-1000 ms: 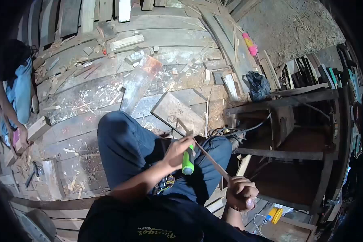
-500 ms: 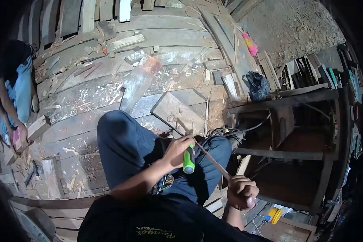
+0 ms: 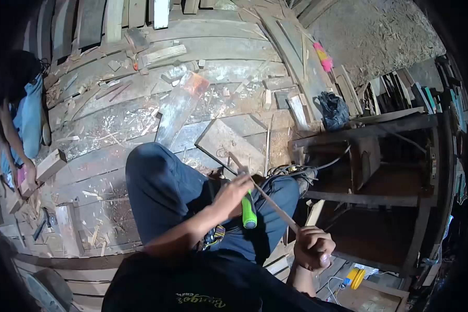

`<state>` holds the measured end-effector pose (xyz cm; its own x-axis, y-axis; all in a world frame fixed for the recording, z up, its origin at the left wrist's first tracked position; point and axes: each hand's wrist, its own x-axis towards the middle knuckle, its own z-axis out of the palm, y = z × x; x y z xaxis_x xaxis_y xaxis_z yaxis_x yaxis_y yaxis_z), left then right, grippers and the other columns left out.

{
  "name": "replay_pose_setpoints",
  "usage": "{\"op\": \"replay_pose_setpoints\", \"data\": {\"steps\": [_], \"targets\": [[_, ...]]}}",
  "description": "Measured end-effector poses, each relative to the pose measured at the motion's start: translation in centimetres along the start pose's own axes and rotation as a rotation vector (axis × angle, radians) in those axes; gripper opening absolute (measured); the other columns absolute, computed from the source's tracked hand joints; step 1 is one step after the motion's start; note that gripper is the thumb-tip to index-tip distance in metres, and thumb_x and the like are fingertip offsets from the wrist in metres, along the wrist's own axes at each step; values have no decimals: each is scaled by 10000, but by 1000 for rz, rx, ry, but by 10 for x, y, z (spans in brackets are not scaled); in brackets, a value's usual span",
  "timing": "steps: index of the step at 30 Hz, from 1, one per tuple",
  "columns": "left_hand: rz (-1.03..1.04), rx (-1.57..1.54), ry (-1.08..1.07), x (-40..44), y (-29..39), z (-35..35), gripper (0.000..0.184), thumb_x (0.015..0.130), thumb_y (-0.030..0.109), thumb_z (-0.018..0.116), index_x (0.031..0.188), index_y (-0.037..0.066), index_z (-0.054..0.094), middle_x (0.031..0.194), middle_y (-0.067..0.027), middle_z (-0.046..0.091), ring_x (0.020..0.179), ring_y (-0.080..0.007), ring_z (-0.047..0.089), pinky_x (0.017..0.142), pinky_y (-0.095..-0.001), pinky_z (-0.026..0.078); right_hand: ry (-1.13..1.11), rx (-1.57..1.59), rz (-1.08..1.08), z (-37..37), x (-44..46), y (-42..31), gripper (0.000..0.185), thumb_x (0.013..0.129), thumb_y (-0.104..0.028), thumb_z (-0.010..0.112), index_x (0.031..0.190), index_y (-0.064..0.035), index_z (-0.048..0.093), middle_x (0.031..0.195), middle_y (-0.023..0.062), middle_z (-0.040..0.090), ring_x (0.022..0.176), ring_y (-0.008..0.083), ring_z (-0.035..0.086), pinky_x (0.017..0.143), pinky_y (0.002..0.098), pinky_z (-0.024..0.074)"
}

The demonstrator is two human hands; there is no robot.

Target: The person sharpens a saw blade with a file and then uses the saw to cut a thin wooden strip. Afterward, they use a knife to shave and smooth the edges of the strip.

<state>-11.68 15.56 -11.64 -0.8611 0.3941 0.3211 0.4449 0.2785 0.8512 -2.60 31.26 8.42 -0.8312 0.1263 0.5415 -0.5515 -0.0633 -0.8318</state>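
My left hand (image 3: 234,195) is closed round the upper part of a green and black tool (image 3: 248,212), whose green end points down toward my lap. Its fingertips are at the thin wooden strip (image 3: 275,207), and the tool's working end is hidden. The strip runs slantwise over my lap and thigh. At the strip's lower right end, my right hand (image 3: 313,248) is wrapped round it in a fist. Beyond my knees lies a flat wooden board (image 3: 229,143), near the strip's far tip.
Another person's hand (image 3: 28,174) is at the far left beside a wood block (image 3: 51,164). A dark wooden frame (image 3: 369,199) stands at the right. Cables (image 3: 296,170) lie by my knee, and a black plastic bag (image 3: 333,110) lies behind them.
My left hand and the green tool have shifted slightly right along the strip, and the tool's angle has changed a little. My right hand has stayed nearly still.
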Motion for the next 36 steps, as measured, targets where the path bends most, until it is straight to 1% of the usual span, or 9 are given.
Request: {"op": "replay_pose_setpoints", "data": {"steps": [3, 4, 11, 16, 17, 25, 29, 33, 36], "targets": [[-13, 115, -7, 4, 1, -4, 217, 761, 26, 672, 963, 30, 593, 1310, -235, 564, 1198, -394, 568, 938, -429, 527, 31, -43, 5, 8, -2, -2, 490, 793, -356, 601, 541, -119, 254, 442, 41, 338, 340, 212, 372, 396, 354, 380], [-300, -108, -216, 13, 5, -15, 232, 748, 57, 694, 951, 27, 586, 1301, -241, 566, 1199, -409, 560, 947, -442, 513, 52, -80, 2, 11, -4, -3, 488, 792, -355, 600, 542, -118, 255, 441, 39, 332, 348, 219, 385, 415, 363, 403], [-240, -94, -86, 8, 4, -17, 246, 727, 56, 705, 937, 27, 579, 1273, -285, 573, 1175, -432, 566, 943, -431, 512, 29, -30, 16, 9, -3, -4, 520, 831, -344, 587, 520, -98, 252, 435, 45, 316, 348, 205, 358, 395, 349, 351], [-13, -62, -3, -1, -1, 1, 143, 863, 33, 550, 994, 85, 572, 1306, -180, 584, 1228, -367, 554, 951, -414, 529, 10, -24, -24, 7, -2, 1, 472, 806, -348, 584, 560, -121, 250, 446, 43, 319, 358, 204, 359, 395, 340, 359], [-42, -118, -26, -1, -4, 5, 226, 758, 69, 692, 953, 47, 580, 1326, -239, 558, 1250, -392, 528, 989, -422, 501, 9, -23, -23, 7, 0, 3, 472, 806, -348, 584, 560, -121, 250, 446, 43, 319, 358, 204, 359, 395, 340, 359], [-72, -210, 16, 8, 13, -16, 212, 741, 91, 687, 899, 15, 569, 1218, -269, 593, 1162, -443, 560, 906, -451, 509, -12, 38, 52, -3, -1, 0, 495, 803, -337, 580, 509, -97, 262, 441, 49, 324, 347, 213, 366, 397, 369, 357], [-358, -241, -149, 20, 7, -22, 228, 727, 86, 700, 888, 20, 552, 1151, -238, 618, 1145, -416, 580, 888, -439, 511, 46, 10, 36, -3, -2, 0, 493, 808, -339, 570, 513, -99, 257, 430, 47, 321, 346, 207, 357, 392, 364, 347], [63, -18, -10, 9, 5, -7, 250, 727, 41, 683, 936, 35, 547, 1256, -221, 576, 1149, -422, 562, 882, -454, 514, 22, -7, 21, 1, 2, -2, 496, 815, -343, 558, 516, -100, 246, 425, 44, 309, 331, 196, 324, 376, 346, 322], [-224, -121, -179, 19, -8, -19, 168, 776, 27, 624, 929, 20, 553, 1281, -234, 566, 1181, -421, 547, 923, -447, 506, -5, 24, 30, 3, -2, -2, 464, 801, -331, 579, 548, -119, 254, 436, 27, 310, 337, 159, 315, 384, 312, 287]]}}
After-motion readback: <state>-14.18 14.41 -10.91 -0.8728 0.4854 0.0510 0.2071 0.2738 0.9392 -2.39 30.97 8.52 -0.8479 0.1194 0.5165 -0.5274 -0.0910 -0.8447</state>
